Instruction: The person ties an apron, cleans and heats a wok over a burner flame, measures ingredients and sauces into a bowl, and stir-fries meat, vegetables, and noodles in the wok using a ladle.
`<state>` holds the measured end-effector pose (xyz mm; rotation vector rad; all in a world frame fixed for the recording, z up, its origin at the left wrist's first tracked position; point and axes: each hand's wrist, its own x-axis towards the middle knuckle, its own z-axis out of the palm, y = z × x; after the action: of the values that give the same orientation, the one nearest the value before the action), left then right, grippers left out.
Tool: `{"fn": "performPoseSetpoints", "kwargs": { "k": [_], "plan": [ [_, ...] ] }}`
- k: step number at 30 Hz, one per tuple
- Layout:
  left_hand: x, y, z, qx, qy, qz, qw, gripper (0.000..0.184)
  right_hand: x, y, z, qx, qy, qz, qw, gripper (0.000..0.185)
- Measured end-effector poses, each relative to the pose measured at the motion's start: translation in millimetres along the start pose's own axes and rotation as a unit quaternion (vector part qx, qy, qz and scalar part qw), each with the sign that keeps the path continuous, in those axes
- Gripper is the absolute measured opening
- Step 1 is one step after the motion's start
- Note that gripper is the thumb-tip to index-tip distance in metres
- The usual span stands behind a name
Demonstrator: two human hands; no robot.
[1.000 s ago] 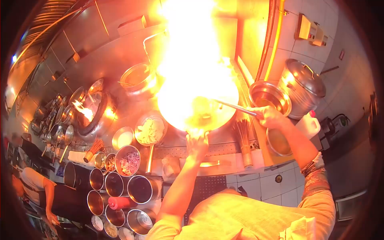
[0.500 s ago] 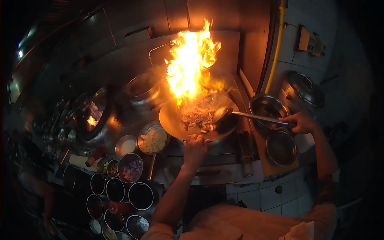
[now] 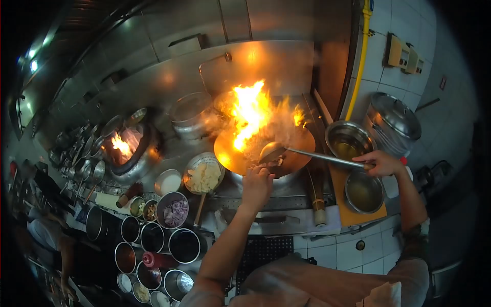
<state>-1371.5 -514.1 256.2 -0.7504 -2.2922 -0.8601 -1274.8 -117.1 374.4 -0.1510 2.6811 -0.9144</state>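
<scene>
Flames rise from the far side of a wok (image 3: pixel 294 158) in the middle. My left hand (image 3: pixel 257 185) is closed at the wok's near rim, its fingers wrapped over the edge or a handle there. My right hand (image 3: pixel 386 163) grips the end of a long-handled ladle (image 3: pixel 327 156). The ladle's bowl lies inside the wok, close above my left hand. Little of the food shows behind the bowl and smoke. Left of the wok, a perforated strainer (image 3: pixel 197 210) holds pale slices.
Metal bowls (image 3: pixel 364 192) and a lidded pot (image 3: pixel 394 120) stand at the right. A bowl of chopped onion (image 3: pixel 172 211) and several containers (image 3: pixel 185 245) are at the lower left. Another burner (image 3: pixel 123 148) flames at the left, near a person (image 3: pixel 46 233).
The flames have shrunk greatly. The ladle bowl has moved left and nearer my left hand, and the food heap seen before is mostly out of sight. The view has shifted slightly.
</scene>
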Motion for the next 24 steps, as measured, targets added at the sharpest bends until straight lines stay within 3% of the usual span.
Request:
{"fn": "performPoseSetpoints", "kwargs": {
  "k": [1, 3, 4, 6, 7, 9, 10, 12, 14, 16, 17, 19, 22, 24],
  "plan": [
    [1.4, -8.5, 13.9, 0.001, 0.002, 0.005, 1.0, 0.01, 9.8, -4.4, 4.4, 0.011, -0.021, -0.001, 1.0, 0.067],
    [-8.0, -17.7, 37.4, 0.029, -0.06, -0.032, 0.997, 0.013, 43.6, -14.9, 30.2, -0.128, 0.029, -0.059, 0.99, 0.066],
    [-18.3, -14.1, 38.6, 0.025, -0.059, -0.031, 0.997, 0.013, 52.3, -15.2, 45.5, -0.13, 0.03, -0.056, 0.989, 0.066],
    [-46.7, -12.5, 36.7, 0.03, -0.079, -0.068, 0.994, 0.018, 62.1, -14.0, 73.0, -0.191, 0.168, -0.088, 0.963, 0.065],
    [-55.5, -8.8, 30.9, 0.033, -0.076, -0.062, 0.995, 0.018, 54.9, -14.3, 74.9, -0.189, 0.174, -0.09, 0.962, 0.065],
    [-67.2, 2.2, 18.0, 0.014, -0.015, -0.022, 1.0, 0.018, 31.7, -21.0, 68.4, -0.067, 0.17, -0.065, 0.981, 0.063],
    [-57.7, 1.0, 18.5, 0.01, -0.02, -0.035, 0.999, 0.018, 28.1, -32.5, 68.7, -0.068, 0.156, -0.06, 0.983, 0.063],
    [-23.2, -10.4, 27.9, 0.053, -0.048, -0.054, 0.996, 0.017, 25.6, -58.3, 70.9, -0.001, 0.129, 0.092, 0.987, 0.063],
    [-6.1, -24.6, 45.0, 0.058, -0.035, -0.045, 0.997, 0.016, 76.8, -17.1, 108.8, 0.007, 0.268, -0.145, 0.952, 0.062],
    [3.0, -28.3, 54.7, 0.06, -0.03, -0.037, 0.997, 0.015, 97.4, -43.9, 123.2, 0.032, 0.214, -0.023, 0.976, 0.061],
    [3.7, -30.8, 55.7, 0.037, -0.032, -0.038, 0.998, 0.017, 91.2, -45.9, 117.4, 0.034, 0.214, -0.022, 0.976, 0.061],
    [5.3, -37.3, 51.8, 0.019, -0.038, -0.044, 0.998, 0.021, 73.1, -58.1, 95.9, -0.055, 0.076, 0.041, 0.995, 0.06],
    [-0.3, -44.5, 66.1, 0.039, -0.042, -0.034, 0.998, 0.02, 62.9, -52.7, 81.6, -0.087, 0.112, 0.061, 0.988, 0.062],
    [-7.5, -33.6, 60.6, 0.051, -0.077, -0.034, 0.995, 0.019, 62.0, -22.7, 69.6, -0.131, 0.141, 0.012, 0.981, 0.065]
  ]
}}
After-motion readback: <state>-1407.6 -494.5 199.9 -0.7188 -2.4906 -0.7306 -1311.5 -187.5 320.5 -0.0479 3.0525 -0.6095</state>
